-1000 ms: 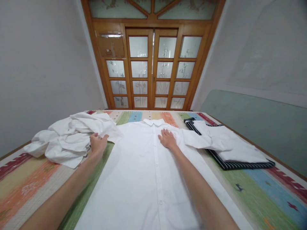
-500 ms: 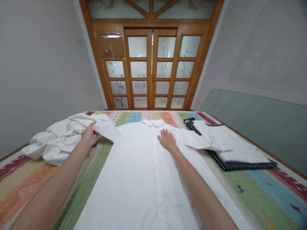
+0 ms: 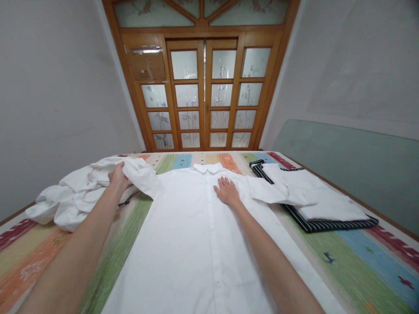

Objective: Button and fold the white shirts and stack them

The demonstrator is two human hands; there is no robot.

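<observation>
A white button-up shirt (image 3: 176, 235) lies spread front side up before me, its collar at the far end and its buttoned placket running towards me. My left hand (image 3: 118, 178) is closed on the shirt's left-side sleeve (image 3: 142, 176), which is lifted a little and pulled outwards. Flat on the chest beside the placket, just below the collar, rests my right hand (image 3: 226, 190), fingers stretched out. The other sleeve (image 3: 268, 189) reaches right, onto some folded clothes. Behind my left hand sits a crumpled heap of white cloth (image 3: 72, 196).
Folded white garments (image 3: 327, 200) lie on a black striped one (image 3: 337, 226) at the right. A colourful patterned cover (image 3: 347, 261) lies under everything. Beyond the far edge stand wooden glazed doors (image 3: 204, 96); a pale green panel (image 3: 347, 152) borders the right side.
My left hand has moved slightly left and up, drawing the sleeve along with it. My right hand stays flat on the chest. The camera view has shifted a little.
</observation>
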